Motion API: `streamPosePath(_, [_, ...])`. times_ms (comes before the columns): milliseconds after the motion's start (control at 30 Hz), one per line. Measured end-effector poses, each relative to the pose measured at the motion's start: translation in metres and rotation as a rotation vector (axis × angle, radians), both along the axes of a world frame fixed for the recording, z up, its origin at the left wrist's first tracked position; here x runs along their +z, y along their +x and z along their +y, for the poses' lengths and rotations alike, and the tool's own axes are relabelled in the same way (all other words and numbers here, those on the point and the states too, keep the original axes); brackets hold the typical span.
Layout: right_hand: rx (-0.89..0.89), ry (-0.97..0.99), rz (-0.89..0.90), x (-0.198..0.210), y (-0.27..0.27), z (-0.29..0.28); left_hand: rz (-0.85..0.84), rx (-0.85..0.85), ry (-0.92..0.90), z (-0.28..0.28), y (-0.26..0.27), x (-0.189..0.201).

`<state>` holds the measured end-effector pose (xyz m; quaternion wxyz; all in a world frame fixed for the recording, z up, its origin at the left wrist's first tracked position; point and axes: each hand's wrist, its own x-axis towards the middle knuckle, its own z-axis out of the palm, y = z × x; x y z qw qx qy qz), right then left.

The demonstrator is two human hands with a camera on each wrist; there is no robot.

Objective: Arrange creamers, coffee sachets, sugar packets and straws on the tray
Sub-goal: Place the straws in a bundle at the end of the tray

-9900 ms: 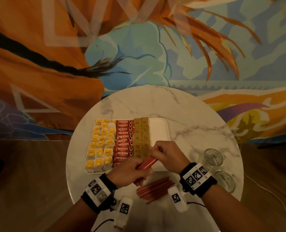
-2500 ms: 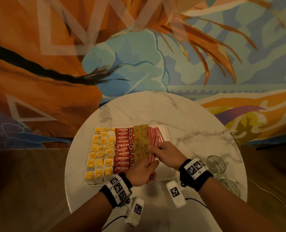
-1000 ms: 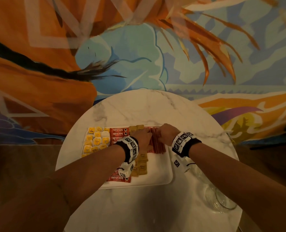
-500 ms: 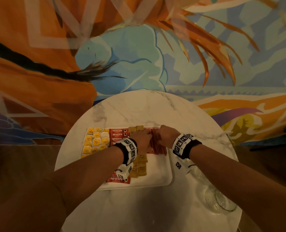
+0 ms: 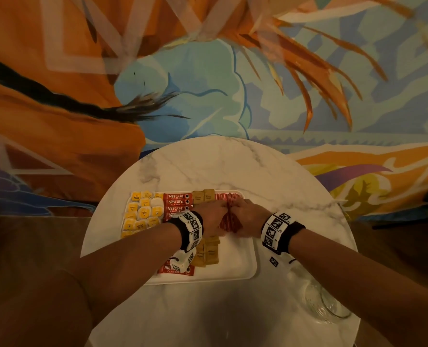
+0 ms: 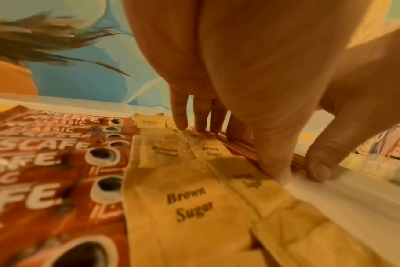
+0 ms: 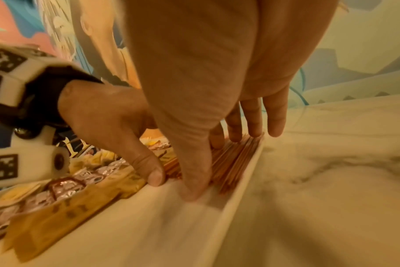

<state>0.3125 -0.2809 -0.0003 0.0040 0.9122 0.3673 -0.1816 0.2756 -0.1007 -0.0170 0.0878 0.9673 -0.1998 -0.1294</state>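
Both hands hardly moved since a moment ago: left hand (image 5: 211, 216) and right hand (image 5: 248, 216), fingers straight, press the straws (image 5: 229, 209) at the tray's (image 5: 243, 269) one o'clock corner

Bare tray (image 5: 235, 266) floor below straws (image 5: 229, 222)

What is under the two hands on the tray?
Red straws lie under both hands, left and right, in the tray's right column beside the sugar packets. Fingers press them flat. The hands cover the straws' middle.
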Motion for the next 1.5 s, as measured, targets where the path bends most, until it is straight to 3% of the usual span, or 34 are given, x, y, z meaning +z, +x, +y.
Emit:
streamPosePath(1167, [0.001,-0.091,-0.106,0.008,-0.008,-0.018,-0.038,0.036,-0.009,-0.017,-0.004,0.002])
streamPosePath(1333, [-0.050,-0.059,-0.071,0.009,-0.009,-0.017,0.025,0.064,-0.098,-0.019,-0.007,0.006])
streamPosePath(1500, [-0.136,0.054,0.017,0.018,-0.012,-0.019,-0.035,0.120,-0.227,-0.007,-0.010,0.011])
